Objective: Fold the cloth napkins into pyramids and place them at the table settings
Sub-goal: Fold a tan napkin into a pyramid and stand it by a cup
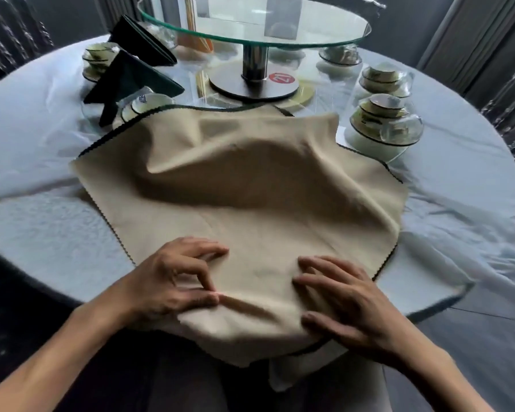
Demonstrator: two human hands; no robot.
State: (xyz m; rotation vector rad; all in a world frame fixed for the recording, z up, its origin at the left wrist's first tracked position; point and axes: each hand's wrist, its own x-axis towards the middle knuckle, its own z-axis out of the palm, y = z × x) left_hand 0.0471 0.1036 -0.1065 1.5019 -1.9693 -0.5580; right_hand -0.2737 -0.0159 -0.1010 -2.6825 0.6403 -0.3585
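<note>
Cloth is bunching: the beige napkin (250,203), soft and matte with a dark zigzag hem, is lying humped across the table's near edge, one corner hanging off. The left hand (173,281) is pinching a crease between thumb and curled fingers; the right hand (345,301) is pressing with fingers spread. A tug could drag it onto the glass teacups (390,126) near the right edge.
</note>
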